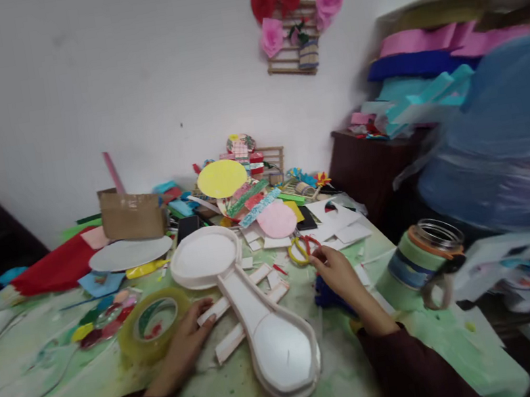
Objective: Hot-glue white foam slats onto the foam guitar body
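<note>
A white spoon-shaped tray (238,285) with a raised rim, round at one end and oval at the other, lies in front of me. White foam-like strips (231,343) lie crosswise under its narrow middle. My left hand (191,339) has thumb and fingers closed around the left end of one strip. Right of the tray, my right hand (337,275) has its fingertips together on the red handle of a pair of scissors (297,251), whose other handle is yellow. The scissors' blades are hard to make out.
A wide roll of clear tape (130,328) lies beside my left forearm. At right stands a green jar-like cup (411,263). Craft pieces, a cardboard box (133,215) and a yellow oval (221,178) crowd the table's back. A large blue plastic-wrapped bundle (500,143) stands at right.
</note>
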Tool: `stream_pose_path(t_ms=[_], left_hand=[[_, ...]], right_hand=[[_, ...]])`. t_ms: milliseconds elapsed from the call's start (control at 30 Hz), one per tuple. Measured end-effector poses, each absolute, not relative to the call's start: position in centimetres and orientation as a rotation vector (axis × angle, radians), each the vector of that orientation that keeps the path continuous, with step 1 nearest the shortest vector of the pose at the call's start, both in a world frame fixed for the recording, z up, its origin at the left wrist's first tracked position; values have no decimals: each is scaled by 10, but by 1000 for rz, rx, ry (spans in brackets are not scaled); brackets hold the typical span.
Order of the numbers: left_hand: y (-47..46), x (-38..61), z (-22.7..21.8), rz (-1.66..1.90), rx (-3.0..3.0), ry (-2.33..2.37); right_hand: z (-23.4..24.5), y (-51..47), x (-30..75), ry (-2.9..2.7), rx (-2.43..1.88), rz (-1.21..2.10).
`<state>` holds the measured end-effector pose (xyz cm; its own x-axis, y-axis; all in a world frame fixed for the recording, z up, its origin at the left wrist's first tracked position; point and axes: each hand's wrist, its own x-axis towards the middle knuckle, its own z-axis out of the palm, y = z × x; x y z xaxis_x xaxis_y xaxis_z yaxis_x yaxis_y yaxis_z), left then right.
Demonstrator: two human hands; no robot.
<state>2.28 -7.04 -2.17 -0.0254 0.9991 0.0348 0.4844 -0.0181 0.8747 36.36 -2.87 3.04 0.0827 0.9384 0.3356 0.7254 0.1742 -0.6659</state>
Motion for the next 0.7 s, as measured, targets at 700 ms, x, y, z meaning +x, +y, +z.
stream_pose_path(t_ms=[700], left_hand=[[-65,49,-11,667,2254,1572]], right_hand=[[4,-132,334,-1982,-1210,251]])
